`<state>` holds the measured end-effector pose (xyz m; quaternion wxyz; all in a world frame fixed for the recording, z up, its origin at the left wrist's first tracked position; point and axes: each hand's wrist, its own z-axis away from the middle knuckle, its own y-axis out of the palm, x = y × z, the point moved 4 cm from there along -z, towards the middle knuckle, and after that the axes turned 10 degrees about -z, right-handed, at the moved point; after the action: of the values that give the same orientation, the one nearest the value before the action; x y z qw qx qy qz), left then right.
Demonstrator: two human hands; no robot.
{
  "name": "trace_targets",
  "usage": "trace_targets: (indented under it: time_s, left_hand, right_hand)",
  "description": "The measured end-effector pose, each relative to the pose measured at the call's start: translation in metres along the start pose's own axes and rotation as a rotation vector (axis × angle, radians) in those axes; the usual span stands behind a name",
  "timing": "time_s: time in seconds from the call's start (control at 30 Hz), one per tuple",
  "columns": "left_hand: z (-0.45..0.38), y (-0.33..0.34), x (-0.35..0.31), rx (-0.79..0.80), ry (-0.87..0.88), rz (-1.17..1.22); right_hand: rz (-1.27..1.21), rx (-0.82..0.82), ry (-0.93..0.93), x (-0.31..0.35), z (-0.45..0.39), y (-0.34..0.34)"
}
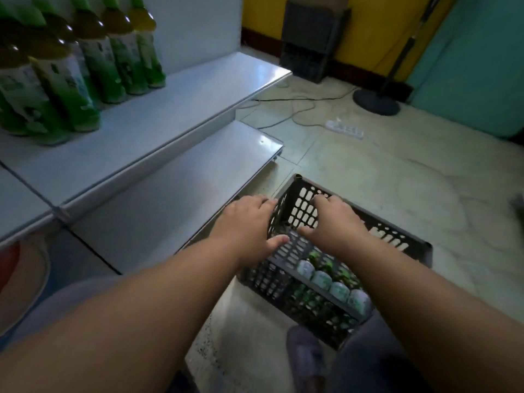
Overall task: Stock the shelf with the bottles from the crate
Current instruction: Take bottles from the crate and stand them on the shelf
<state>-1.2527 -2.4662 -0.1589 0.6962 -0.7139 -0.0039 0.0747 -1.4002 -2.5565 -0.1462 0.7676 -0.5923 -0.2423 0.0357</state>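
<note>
Head cam looked down on both hands at the crate [334, 251], a black lattice box sitting on the floor just beside the lower shelf [175, 194]. Left hand [249, 222] lay over the near-left corner, fingers curled on the rim, thumb out along the wall, so a grip on the crate itself. Right hand [337, 219] had fingertips hooked over the far wall's top edge, thumb spread; it held plastic too, no bottle yet. Crate bottles [331, 287] lay on their sides in a row at the bottom, pale caps toward the camera.

To do this bit well, imo: steady the crate w/ one hand, reach in w/ the other, take a bottle by the body, not the cap, then stand it label-out.

Upper shelf [136, 129] already carried a row of green-label bottles [85, 66] at the left, w/ bare space to their right. Room: pale tiled floor [382, 180], cables and a power strip [344, 129], a round stand base [375, 102], yellow wall [374, 29] behind.
</note>
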Motion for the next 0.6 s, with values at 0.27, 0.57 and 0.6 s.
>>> trace_targets:
  time_s: [0.27, 0.57, 0.6]
  left_hand:
    - [-0.068, 0.075, -0.041, 0.132, 0.14, -0.109]
    - [-0.123, 0.177, -0.055, 0.282, 0.207, -0.145]
    - [-0.122, 0.186, -0.057, 0.288, 0.194, -0.135]
  right_hand:
    - [-0.1, 0.119, 0.164, -0.088, -0.051, 0.06]
    - [-0.194, 0.294, 0.388, -0.179, -0.103, 0.158]
    - [-0.213, 0.298, 0.403, -0.184, -0.109, 0.166]
